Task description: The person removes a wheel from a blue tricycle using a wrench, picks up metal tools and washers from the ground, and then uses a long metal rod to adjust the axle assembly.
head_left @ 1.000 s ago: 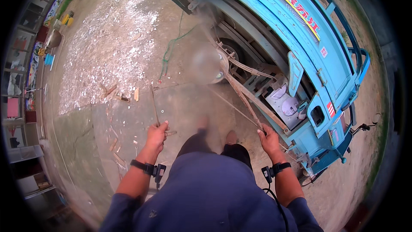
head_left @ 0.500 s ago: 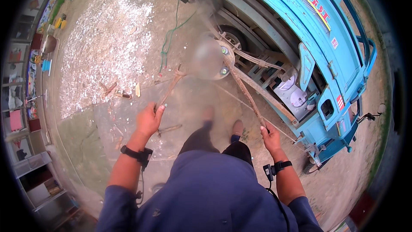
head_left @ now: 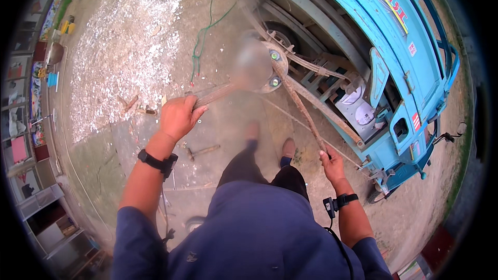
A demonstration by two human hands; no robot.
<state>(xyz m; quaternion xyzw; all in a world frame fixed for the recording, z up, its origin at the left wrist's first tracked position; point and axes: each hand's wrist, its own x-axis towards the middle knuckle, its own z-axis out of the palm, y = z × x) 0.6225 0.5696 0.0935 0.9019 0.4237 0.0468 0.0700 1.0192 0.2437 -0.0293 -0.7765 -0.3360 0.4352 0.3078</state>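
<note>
My left hand [head_left: 176, 118] is closed round a brown stick-like bar [head_left: 215, 95]. The bar points toward a blurred grey patch, where its far end is lost. On the right, my right hand [head_left: 332, 163] grips the lower end of a long thin rusty rod [head_left: 305, 114]. The rod slants up to a round metal plate [head_left: 280, 67] with two bolts, beside the blue vehicle's raised body. Whether the rod touches the plate or only passes in front of it, I cannot tell. A hammer [head_left: 205, 151] lies on the ground below my left hand.
A blue three-wheeled cargo vehicle [head_left: 384, 57] takes up the right side, its wheel [head_left: 280, 36] and frame exposed. A green cord [head_left: 197, 46] trails over the ground. White scraps [head_left: 124, 36] cover the far left. Shelving [head_left: 46, 212] lines the left edge.
My left hand has risen slightly and swung its bar to the right, toward the blurred patch. The right hand keeps its grip on the rod. The view has shifted a little.
</note>
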